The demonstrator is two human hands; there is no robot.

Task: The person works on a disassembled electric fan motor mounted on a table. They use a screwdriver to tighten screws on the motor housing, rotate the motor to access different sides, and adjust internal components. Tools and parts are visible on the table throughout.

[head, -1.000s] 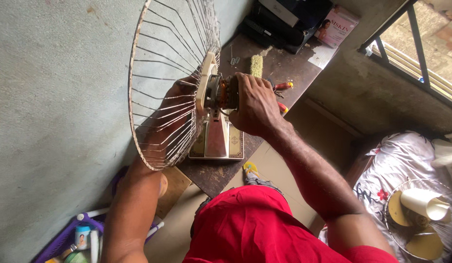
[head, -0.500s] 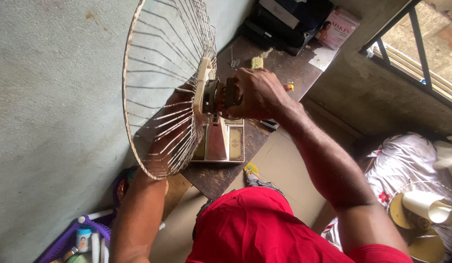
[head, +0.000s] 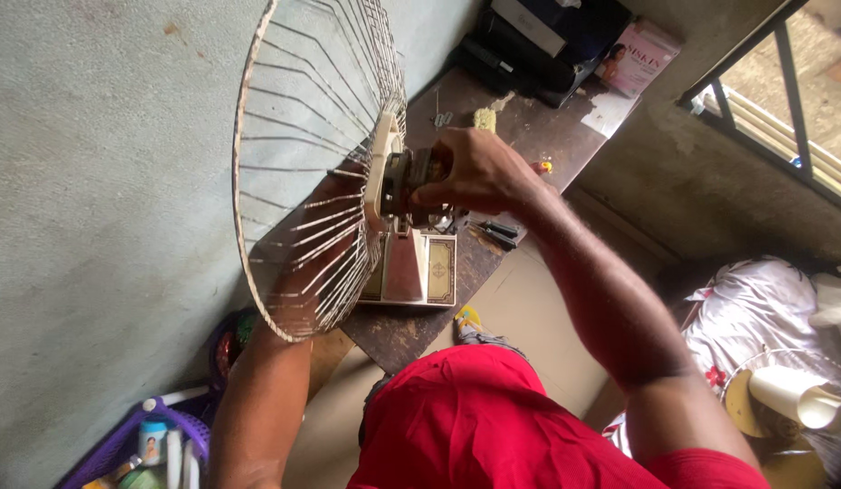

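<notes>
A desk fan stands on a dark wooden table (head: 529,136). Its round wire guard (head: 293,118) faces the grey wall, and its cream square base (head: 429,272) rests on the table. My right hand (head: 470,172) is closed around the exposed motor (head: 407,181) at the back of the guard. My left hand (head: 325,244) reaches behind the wire guard and is seen through the wires; it seems to hold the guard from the front. Dark pliers (head: 497,234) lie on the table beside the base.
A purple basket (head: 121,444) with bottles sits at the lower left. A black box and a pink carton (head: 638,54) stand at the table's far end. A white bundle (head: 764,308) and a paper cup (head: 796,398) lie right. A barred window (head: 783,81) is top right.
The view has shifted and the fan guard has tilted up and leftward. My right hand stays on the motor and has turned slightly; my left arm stays behind the guard.
</notes>
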